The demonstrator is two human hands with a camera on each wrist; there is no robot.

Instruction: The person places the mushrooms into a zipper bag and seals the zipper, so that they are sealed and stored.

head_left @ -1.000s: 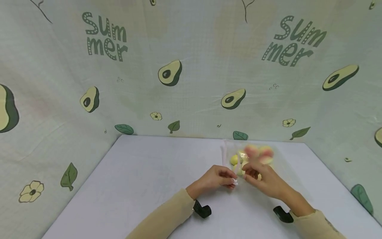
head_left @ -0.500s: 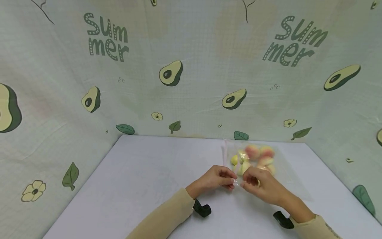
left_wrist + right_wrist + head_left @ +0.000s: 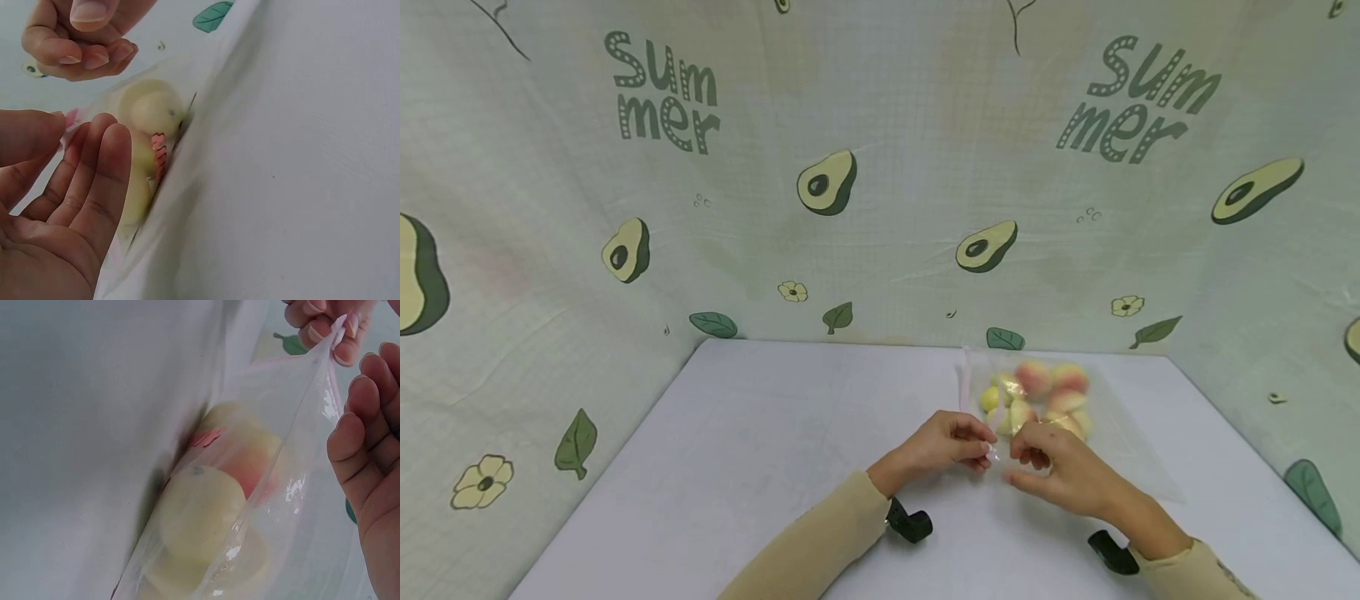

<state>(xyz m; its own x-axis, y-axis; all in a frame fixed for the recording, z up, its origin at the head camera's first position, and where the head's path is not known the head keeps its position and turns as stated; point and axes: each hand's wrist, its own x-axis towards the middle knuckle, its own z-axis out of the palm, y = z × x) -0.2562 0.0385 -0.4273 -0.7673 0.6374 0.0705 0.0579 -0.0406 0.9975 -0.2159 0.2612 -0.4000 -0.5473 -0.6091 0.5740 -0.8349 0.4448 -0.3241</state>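
A clear plastic zip bag [image 3: 1131,450] lies on the right part of the table with several round yellow fruits blushed red, like peaches [image 3: 1069,379], inside. Its pink-edged opening faces left. Between thumb and fingers, my left hand [image 3: 942,448] pinches the near corner of that opening; the right wrist view shows the plastic drawn up to a peak [image 3: 338,330] there. My right hand [image 3: 1067,471] hovers just right of that corner over the bag's near side, thumb apart from the loosely bent fingers, nothing held. In the left wrist view, a red marking [image 3: 159,155] shows on the bag.
The white table [image 3: 760,450] stretches left of the bag. A cloth backdrop [image 3: 895,192] printed with avocados and leaves rises behind the table and along both sides. Black wrist devices [image 3: 908,523] sit below both hands.
My right hand has come down and nearer, from over the fruits to beside the pinched corner, and its thumb has since parted from the fingers. My left hand keeps its pinch on the bag.
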